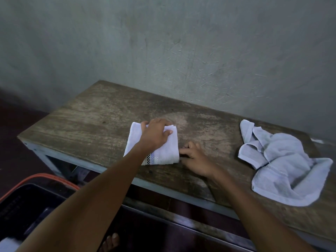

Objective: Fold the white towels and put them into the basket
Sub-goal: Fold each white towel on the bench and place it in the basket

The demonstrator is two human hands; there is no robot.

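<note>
Five left fingers point(145, 125) around white towel point(168, 151)

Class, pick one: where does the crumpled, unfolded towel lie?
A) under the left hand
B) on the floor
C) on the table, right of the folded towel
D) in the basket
C: the crumpled towel lies on the table, to the right of the folded towel that the left hand holds.

A plain home laundry corner. A worn wooden table point(94, 113) meets a scuffed wall point(163, 42). A basket point(54, 178) sits beside the table.
</note>
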